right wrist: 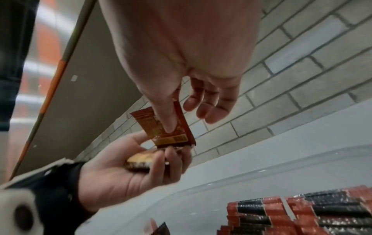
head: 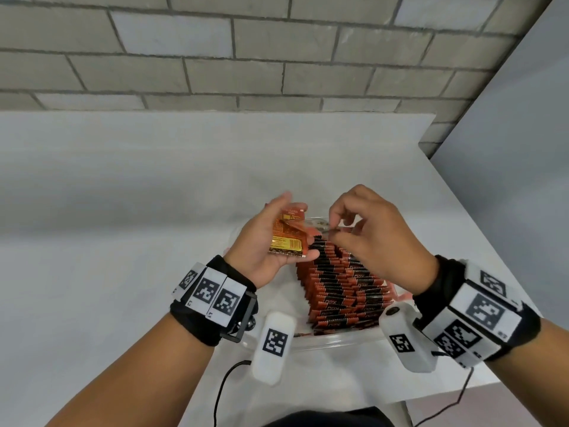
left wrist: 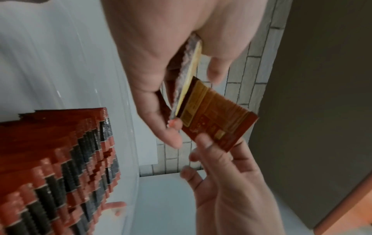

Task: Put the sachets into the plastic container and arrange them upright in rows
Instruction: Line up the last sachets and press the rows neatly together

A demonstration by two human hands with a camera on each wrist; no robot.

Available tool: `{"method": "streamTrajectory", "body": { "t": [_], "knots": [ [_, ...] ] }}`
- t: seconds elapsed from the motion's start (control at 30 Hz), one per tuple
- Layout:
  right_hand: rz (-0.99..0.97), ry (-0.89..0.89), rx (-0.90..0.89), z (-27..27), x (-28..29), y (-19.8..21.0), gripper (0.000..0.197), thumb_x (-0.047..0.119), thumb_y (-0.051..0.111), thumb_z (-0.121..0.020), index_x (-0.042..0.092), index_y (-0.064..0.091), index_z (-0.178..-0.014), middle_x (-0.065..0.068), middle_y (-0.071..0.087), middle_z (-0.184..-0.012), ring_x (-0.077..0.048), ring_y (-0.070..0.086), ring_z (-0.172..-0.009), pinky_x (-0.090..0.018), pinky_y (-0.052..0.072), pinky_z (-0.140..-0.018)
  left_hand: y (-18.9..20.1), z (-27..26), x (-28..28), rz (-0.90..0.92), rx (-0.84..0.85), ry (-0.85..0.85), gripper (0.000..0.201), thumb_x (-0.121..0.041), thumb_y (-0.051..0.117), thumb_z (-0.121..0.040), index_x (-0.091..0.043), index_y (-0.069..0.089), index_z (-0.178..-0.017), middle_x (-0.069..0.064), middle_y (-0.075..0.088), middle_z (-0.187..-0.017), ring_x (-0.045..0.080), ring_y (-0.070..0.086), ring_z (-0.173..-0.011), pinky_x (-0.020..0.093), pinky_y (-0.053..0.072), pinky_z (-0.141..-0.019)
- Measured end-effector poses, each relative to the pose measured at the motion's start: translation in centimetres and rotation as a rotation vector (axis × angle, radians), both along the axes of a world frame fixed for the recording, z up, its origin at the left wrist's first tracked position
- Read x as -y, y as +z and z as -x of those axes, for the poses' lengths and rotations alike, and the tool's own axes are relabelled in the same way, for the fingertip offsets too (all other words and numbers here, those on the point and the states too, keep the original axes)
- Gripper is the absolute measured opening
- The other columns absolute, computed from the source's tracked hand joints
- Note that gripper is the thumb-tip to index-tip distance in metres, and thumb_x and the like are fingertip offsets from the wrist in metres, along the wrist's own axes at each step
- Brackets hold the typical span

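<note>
My left hand [head: 294, 229] is palm up over the clear plastic container [head: 338, 342] and grips a small stack of orange-brown sachets [head: 288, 238]. The stack shows edge-on in the left wrist view [left wrist: 188, 71] and in the right wrist view [right wrist: 138, 162]. My right hand [head: 334, 232] pinches a single sachet [right wrist: 173, 127] between thumb and fingers, its lower edge by the left fingertips. That sachet [left wrist: 217, 120] sticks out past the stack. Rows of upright red-and-black sachets [head: 338, 288] fill the container's right part.
The container stands on a white table [head: 123, 211] near its front right corner. A brick wall [head: 246, 57] runs behind, a grey partition [head: 523, 149] on the right. One loose sachet [right wrist: 161, 229] lies in the container beside the rows.
</note>
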State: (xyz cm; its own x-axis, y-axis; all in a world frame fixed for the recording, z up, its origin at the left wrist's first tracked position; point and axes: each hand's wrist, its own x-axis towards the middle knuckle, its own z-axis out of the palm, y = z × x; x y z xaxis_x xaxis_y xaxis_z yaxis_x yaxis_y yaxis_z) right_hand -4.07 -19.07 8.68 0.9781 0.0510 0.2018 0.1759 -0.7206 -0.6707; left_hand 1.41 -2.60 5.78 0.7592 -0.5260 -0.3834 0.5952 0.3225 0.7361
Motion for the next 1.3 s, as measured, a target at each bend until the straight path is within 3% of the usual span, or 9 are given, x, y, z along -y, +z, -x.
{"method": "streamTrajectory", "body": {
  "t": [0.07, 0.13, 0.23, 0.33, 0.5, 0.67, 0.83, 1.03, 1.3],
  "knots": [
    [0.041, 0.041, -0.060, 0.3, 0.0, -0.2, 0.019, 0.015, 0.078, -0.074, 0.022, 0.062, -0.082, 0.010, 0.047, -0.088, 0.000, 0.047, -0.074, -0.012, 0.036, -0.064, 0.0, -0.2, 0.0, -0.005, 0.059, 0.019, 0.025, -0.013, 0.057, -0.088, -0.008, 0.061, -0.113, 0.017, 0.066, -0.098, 0.025, 0.067, -0.081, 0.037, 0.058, -0.066],
    [0.026, 0.060, -0.146, 0.4, 0.2, -0.1, 0.026, 0.022, 0.080, -0.072, 0.027, 0.063, -0.091, 0.011, 0.047, -0.094, 0.003, 0.047, -0.078, -0.011, 0.036, -0.067, -0.2, -0.5, -0.1, -0.003, 0.122, 0.054, 0.027, 0.001, 0.053, -0.090, -0.010, 0.063, -0.113, 0.012, 0.071, -0.098, 0.021, 0.070, -0.081, 0.034, 0.058, -0.067],
    [-0.103, -0.029, -0.268, 0.3, 0.5, -0.1, 0.046, 0.030, 0.079, -0.072, 0.037, 0.052, -0.109, 0.018, 0.053, -0.105, -0.003, 0.056, -0.085, -0.020, 0.047, -0.075, -0.4, -0.9, -0.1, 0.019, 0.150, 0.102, 0.031, 0.005, 0.054, -0.088, -0.010, 0.063, -0.113, 0.013, 0.071, -0.103, 0.024, 0.070, -0.086, 0.037, 0.057, -0.075],
    [-0.286, -0.179, -0.376, 0.0, 0.3, -0.6, 0.040, 0.034, 0.070, -0.081, 0.029, 0.048, -0.114, 0.009, 0.064, -0.101, -0.013, 0.067, -0.085, -0.036, 0.056, -0.078, -0.6, -1.1, 0.1, 0.032, 0.178, 0.109, 0.034, 0.010, 0.055, -0.085, -0.010, 0.062, -0.112, 0.014, 0.070, -0.101, 0.025, 0.069, -0.086, 0.034, 0.057, -0.073],
    [-0.660, -0.225, -0.431, -0.4, 0.1, -0.6, 0.022, 0.009, 0.065, -0.087, 0.008, 0.055, -0.106, -0.009, 0.070, -0.081, -0.016, 0.066, -0.069, -0.029, 0.056, -0.062, -0.9, -0.9, 0.3, 0.036, 0.227, 0.070, 0.045, 0.020, 0.054, -0.079, -0.012, 0.061, -0.109, 0.010, 0.070, -0.094, 0.021, 0.069, -0.080, 0.030, 0.057, -0.065],
    [-0.934, -0.267, -0.450, -0.6, 0.1, -0.7, 0.020, 0.006, 0.062, -0.088, 0.007, 0.056, -0.107, -0.015, 0.070, -0.088, -0.019, 0.067, -0.072, -0.026, 0.058, -0.058, -1.0, -0.8, 0.2, 0.030, 0.244, 0.083, 0.047, 0.020, 0.059, -0.074, -0.012, 0.060, -0.109, 0.010, 0.071, -0.097, 0.024, 0.068, -0.085, 0.034, 0.058, -0.071],
    [-0.674, -0.198, -0.373, 0.1, 1.8, -0.5, 0.008, 0.004, 0.061, -0.088, 0.009, 0.063, -0.094, -0.001, 0.071, -0.077, -0.013, 0.065, -0.067, -0.022, 0.055, -0.058, -1.0, -1.1, -0.1, -0.006, 0.156, 0.133, 0.022, -0.006, 0.062, -0.086, -0.013, 0.062, -0.107, 0.008, 0.067, -0.086, 0.021, 0.065, -0.073, 0.031, 0.054, -0.064],
    [-0.017, 0.239, -0.508, 3.0, 3.2, 0.1, 0.008, 0.008, 0.060, -0.091, 0.011, 0.067, -0.094, 0.015, 0.070, -0.076, 0.007, 0.063, -0.064, -0.005, 0.042, -0.064, -1.2, -1.6, -1.0, -0.035, 0.104, 0.165, 0.018, -0.016, 0.056, -0.091, -0.011, 0.062, -0.108, 0.007, 0.063, -0.081, 0.018, 0.060, -0.066, 0.032, 0.051, -0.063],
    [0.344, 0.416, -0.585, 4.8, 2.5, -2.4, 0.013, 0.015, 0.051, -0.096, 0.015, 0.064, -0.097, 0.003, 0.066, -0.089, -0.004, 0.061, -0.081, -0.025, 0.049, -0.074, -1.0, -1.3, -0.3, -0.044, 0.102, 0.105, 0.019, -0.014, 0.056, -0.091, -0.008, 0.061, -0.108, 0.009, 0.063, -0.082, 0.020, 0.061, -0.064, 0.032, 0.052, -0.060]
  ]
}}
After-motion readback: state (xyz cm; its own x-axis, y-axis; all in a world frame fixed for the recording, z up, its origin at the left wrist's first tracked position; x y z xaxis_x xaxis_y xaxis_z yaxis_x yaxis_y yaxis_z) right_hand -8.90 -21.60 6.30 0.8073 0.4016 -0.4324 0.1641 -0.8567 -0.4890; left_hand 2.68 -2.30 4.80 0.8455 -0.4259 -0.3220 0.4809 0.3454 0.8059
